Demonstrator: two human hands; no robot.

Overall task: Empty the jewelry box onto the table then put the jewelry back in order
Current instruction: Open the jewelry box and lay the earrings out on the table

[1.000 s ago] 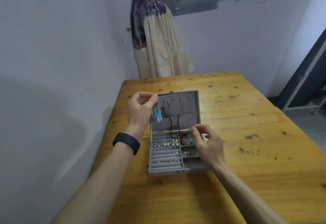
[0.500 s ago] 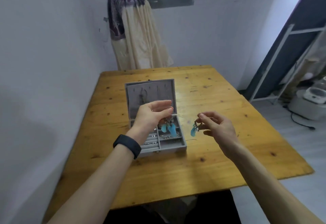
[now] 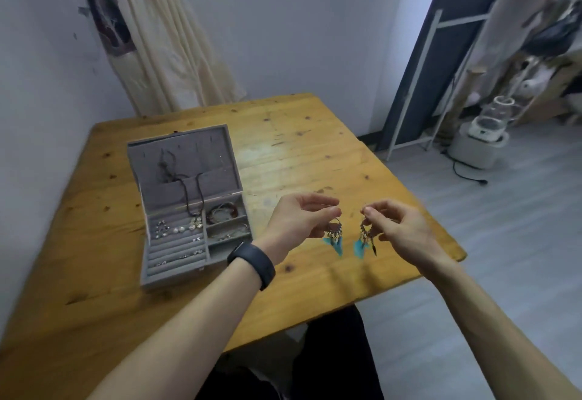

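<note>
The grey jewelry box [image 3: 176, 277] stands open on the left part of the wooden table [image 3: 315, 154]. Rings and studs sit in its slotted rows, a dark cord necklace [image 3: 193, 193] hangs from the lid, and bracelets [image 3: 223, 212] lie in a right compartment. To the right of the box, above the table, my left hand [image 3: 296, 220] pinches a blue feather earring [image 3: 334, 239]. My right hand [image 3: 396, 229] pinches a matching feather earring [image 3: 362, 240]. The two earrings dangle side by side, a little apart.
A cream and purple curtain [image 3: 157, 47] hangs at the back wall behind the table. On the floor at the right are a white appliance [image 3: 482, 141] with a cable and a white rack frame [image 3: 434, 84]. The table's right edge is near my right hand.
My left hand has carried its earring from over the box to the right, beside my right hand. The view has swung right, so the box now sits further left.
</note>
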